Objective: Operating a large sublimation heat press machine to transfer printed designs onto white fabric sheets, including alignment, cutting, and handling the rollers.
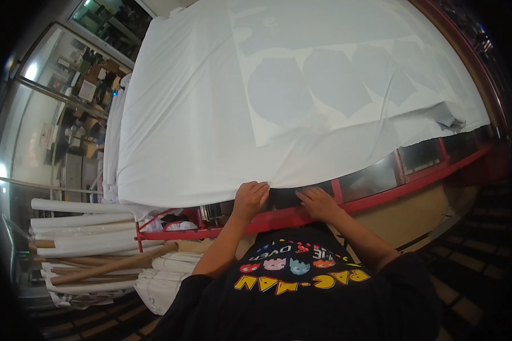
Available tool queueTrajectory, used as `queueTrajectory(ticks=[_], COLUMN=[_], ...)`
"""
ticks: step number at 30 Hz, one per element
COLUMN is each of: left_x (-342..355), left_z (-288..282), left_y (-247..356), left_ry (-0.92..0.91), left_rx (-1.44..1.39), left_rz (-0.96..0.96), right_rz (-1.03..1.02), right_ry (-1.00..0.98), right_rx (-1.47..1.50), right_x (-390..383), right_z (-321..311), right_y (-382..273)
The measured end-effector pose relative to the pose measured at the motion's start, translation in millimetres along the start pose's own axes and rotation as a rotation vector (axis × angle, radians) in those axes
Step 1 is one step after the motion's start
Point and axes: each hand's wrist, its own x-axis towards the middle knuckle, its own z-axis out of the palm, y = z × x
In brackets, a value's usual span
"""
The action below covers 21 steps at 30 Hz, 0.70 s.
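A broad sheet of thin white fabric (182,102) lies over the table in front of me, its near edge hanging in a soft curve. At that edge, my left hand (251,199) is closed, pinching the hem between thumb and fingertips. Just to its right, my right hand (320,204) sits below the edge by the dark gap, fingers stretched forward and a little apart, with nothing visible in them. Through the cloth show several grey rounded, pointed shapes (279,91) on a paler area. Near the right corner, the fabric is bunched in a fold (449,116).
A red metal frame (375,198) runs along the table's near side, close to my body. White rolls (79,206) and a brown cardboard tube (114,264) are stacked at the lower left. Folded white material (164,278) lies beside them. Glass panels (45,113) stand at far left.
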Motion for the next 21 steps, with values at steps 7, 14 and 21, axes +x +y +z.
queueTrajectory(ticks=[7,14,21], left_x=[4,-15,-17], left_z=[-22,8,22], left_y=[-9,-32,-61], left_ry=[-0.028,-0.089,-0.276], left_rx=[-0.057,-0.235,-0.262], left_rz=[0.173,0.251,0.249], right_rz=[0.455,0.522,0.715], right_ry=[0.181,0.241,0.276], right_rx=[-0.169,-0.133,-0.219], right_x=[118,44,35], right_z=[-17,6,7], right_y=[102,96,67])
